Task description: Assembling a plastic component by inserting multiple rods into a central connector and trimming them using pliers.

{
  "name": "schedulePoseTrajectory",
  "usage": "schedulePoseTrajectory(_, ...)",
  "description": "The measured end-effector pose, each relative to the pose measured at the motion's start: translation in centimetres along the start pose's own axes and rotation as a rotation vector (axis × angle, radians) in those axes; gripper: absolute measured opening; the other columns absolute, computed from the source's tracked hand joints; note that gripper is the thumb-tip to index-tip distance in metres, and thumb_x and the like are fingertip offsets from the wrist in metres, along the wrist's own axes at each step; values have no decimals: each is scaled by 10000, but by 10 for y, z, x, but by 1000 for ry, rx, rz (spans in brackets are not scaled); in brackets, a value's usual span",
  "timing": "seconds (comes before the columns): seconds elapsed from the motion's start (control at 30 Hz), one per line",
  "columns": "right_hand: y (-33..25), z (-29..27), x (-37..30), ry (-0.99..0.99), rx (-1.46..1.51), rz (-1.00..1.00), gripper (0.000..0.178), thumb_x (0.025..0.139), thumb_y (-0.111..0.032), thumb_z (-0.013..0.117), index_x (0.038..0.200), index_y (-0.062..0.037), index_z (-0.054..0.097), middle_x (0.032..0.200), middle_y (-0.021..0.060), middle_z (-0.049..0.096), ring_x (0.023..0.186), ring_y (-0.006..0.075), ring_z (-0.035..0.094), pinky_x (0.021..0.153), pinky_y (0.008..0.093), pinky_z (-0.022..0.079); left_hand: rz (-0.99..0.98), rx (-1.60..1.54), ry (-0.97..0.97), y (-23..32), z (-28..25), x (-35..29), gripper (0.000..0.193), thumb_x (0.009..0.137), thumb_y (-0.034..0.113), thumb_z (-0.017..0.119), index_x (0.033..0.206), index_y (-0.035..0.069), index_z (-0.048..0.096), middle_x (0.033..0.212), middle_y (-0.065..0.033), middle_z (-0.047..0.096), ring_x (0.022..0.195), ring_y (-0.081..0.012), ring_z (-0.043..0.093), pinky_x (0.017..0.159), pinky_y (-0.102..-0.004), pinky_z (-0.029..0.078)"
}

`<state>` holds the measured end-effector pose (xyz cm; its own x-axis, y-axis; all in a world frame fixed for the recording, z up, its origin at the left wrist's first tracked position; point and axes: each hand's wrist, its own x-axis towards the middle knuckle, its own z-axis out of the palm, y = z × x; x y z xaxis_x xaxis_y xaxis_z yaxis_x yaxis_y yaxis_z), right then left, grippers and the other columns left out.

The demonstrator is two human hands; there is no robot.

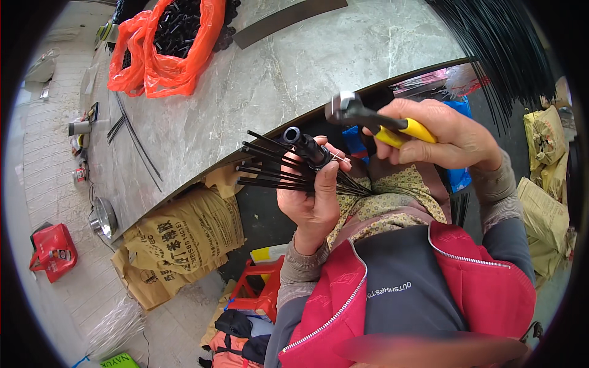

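Note:
My left hand (313, 202) is closed round a black tubular fitting (307, 147), its open round end tilted up and to the left. A bunch of thin black rods (270, 175) fans out through the same hand, over my lap. Thin pale wire ends (339, 158) stick out beside the fitting near the fingertips. To the right and slightly higher, my right hand (445, 135) grips a pair of pliers (368, 116) with black and yellow handles. The metal head of the pliers points left, above the fitting and apart from it.
A grey marble-patterned table (270, 86) spans the far side. On it are an orange-red plastic bag (184, 73) of small black parts and a dark flat strip (288, 21). Long black rods (503, 55) hang at the far right. A brown paper sack (178, 245) and red crate (261, 288) stand left.

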<state>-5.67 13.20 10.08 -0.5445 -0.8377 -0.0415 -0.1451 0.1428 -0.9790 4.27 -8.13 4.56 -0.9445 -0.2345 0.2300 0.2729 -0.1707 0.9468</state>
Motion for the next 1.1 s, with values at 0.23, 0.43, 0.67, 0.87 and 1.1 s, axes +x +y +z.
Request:
schedulePoseTrajectory(0.23, -9, -20, -8, -228, -400, 106, 494, 881, -297, 700, 1271, -37, 546, 959, 113, 670, 885, 319, 661, 762, 384, 514, 13, -31, -27, 2, 3, 0, 278, 949, -30, 583, 1211, -86, 513, 940, -146, 632, 829, -182, 645, 785, -322, 543)
schedulePoseTrajectory(0.43, -12, -23, -6, -280, -472, 102, 527, 885, -314, 685, 1302, -30, 532, 1018, 143, 646, 923, 361, 628, 779, 420, 501, 15, -31, -23, 2, 3, -1, 287, 945, -34, 590, 1217, -84, 516, 960, -141, 629, 824, -178, 649, 788, -320, 544)
schedulePoseTrajectory(0.67, -11, -24, -6, -285, -531, 4, 580, 883, -313, 681, 1347, -14, 505, 1094, 149, 620, 957, 357, 611, 805, 427, 494, 18, -28, -20, 1, 2, -1, 275, 943, -39, 589, 1204, -91, 521, 962, -147, 631, 823, -177, 651, 780, -317, 545)
schedulePoseTrajectory(0.87, -9, -25, -3, -282, -546, -68, 559, 886, -305, 672, 1332, -9, 515, 1066, 151, 615, 951, 344, 612, 804, 423, 494, 33, -1, -27, 1, 2, 0, 264, 940, -47, 585, 1192, -94, 522, 958, -147, 632, 821, -178, 653, 776, -315, 548)
schedulePoseTrajectory(1.1, -20, -31, 7, -294, -701, -97, 511, 882, -255, 669, 1313, -21, 527, 1023, 137, 614, 933, 334, 619, 787, 426, 492, 41, 21, -3, -1, 1, 0, 267, 932, -57, 593, 1188, -94, 526, 950, -140, 635, 805, -172, 658, 750, -303, 552)
